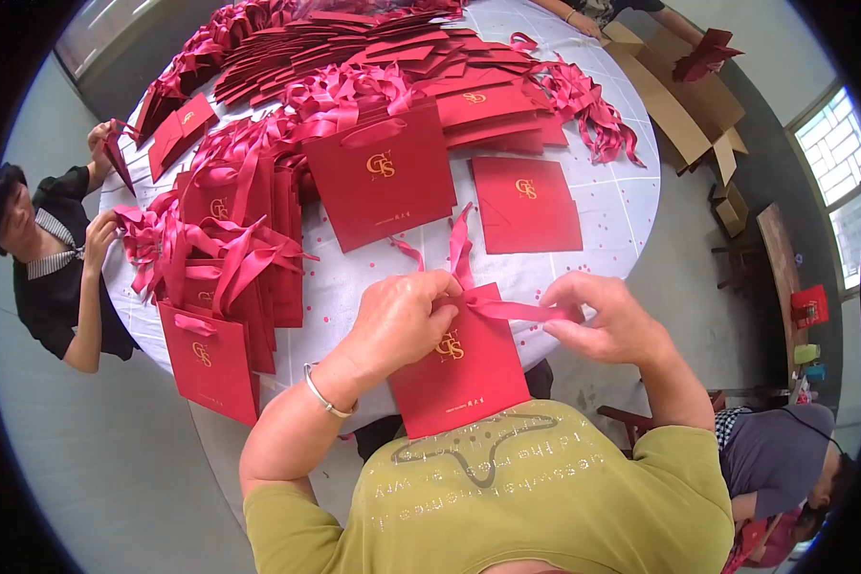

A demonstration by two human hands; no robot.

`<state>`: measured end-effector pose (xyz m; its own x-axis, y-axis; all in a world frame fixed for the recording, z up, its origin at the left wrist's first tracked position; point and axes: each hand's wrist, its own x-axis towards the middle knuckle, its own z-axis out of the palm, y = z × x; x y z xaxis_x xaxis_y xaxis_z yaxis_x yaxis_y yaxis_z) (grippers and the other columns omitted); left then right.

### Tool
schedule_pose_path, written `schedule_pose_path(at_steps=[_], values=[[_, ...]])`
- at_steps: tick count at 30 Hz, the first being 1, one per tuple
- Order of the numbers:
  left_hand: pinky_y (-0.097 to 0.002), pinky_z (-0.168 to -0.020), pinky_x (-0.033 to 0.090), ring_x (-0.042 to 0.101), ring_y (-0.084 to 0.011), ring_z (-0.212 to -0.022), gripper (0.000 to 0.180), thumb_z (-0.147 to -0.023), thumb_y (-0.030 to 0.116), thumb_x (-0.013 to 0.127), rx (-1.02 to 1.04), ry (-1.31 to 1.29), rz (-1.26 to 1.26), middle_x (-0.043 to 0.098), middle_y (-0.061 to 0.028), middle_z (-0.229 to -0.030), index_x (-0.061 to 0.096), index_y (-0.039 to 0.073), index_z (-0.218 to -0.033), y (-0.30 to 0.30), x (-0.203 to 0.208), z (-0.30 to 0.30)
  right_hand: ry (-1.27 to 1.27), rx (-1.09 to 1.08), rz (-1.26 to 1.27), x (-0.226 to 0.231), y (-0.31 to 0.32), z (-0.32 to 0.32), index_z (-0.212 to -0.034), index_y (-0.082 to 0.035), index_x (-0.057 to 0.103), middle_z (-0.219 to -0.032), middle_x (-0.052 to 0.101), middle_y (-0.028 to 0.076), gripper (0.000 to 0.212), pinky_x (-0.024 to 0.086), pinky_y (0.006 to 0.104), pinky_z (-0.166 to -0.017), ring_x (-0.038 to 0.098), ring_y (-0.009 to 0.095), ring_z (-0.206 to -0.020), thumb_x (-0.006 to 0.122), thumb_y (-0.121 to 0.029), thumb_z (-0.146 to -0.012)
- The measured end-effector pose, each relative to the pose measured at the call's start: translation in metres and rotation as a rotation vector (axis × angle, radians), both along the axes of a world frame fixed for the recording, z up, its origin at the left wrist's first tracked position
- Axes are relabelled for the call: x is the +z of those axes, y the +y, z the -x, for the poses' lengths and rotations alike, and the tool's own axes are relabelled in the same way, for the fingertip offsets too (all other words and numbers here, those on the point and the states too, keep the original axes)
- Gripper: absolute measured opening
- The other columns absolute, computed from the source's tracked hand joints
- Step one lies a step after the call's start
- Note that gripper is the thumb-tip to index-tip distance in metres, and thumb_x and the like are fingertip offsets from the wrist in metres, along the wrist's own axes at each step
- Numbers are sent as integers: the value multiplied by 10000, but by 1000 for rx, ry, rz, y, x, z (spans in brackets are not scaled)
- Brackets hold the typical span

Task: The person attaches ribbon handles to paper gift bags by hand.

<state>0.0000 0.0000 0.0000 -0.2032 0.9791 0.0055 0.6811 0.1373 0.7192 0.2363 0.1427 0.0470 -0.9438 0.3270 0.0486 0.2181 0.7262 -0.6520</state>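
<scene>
Head view: ribbon (515,311) runs crosswise from the left hand (399,319), clamped on it at the top of the red bag (474,371), to the right hand (610,320), pinching it too, with the bag below, nearer the left.

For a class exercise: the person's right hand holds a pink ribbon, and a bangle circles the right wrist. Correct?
Wrong wrist: the head view shows the bangle on the left wrist; the right hand does hold the pink ribbon.
</scene>
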Motion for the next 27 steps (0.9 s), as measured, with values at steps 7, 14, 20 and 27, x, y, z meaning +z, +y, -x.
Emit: schedule_pose_path(at_steps=[7,14,20,27], values=[[-403,-743,560,709,-312,-835,214,-804,145,740,4,31,-57,730,-136,-895,716,84,-1008,0,-7,-5,164,172,323,0,-29,0,-1007,-9,676,-813,700,95,189,514,291,-594,658,176,-661,711,12,-822],[-405,-741,560,710,-313,-832,225,-810,167,741,-7,28,-14,732,-136,-890,727,82,-1018,2,-3,-5,253,329,304,-4,-32,5,-950,-26,677,-737,682,83,183,505,301,-547,648,206,-603,721,41,-786],[-404,-731,559,711,-306,-818,211,-801,162,748,9,27,-20,731,-136,-871,733,83,-997,2,-4,-6,184,303,443,-5,-30,3,-1027,-10,705,-777,700,64,228,452,260,-511,599,107,-580,768,0,-809],[-409,-709,548,707,-305,-794,209,-782,154,768,12,146,-112,721,-142,-829,734,72,-971,-2,-7,-3,471,261,1302,0,-21,-6,-1269,112,569,-1110,678,288,410,568,384,-830,710,269,-880,516,16,-874]])
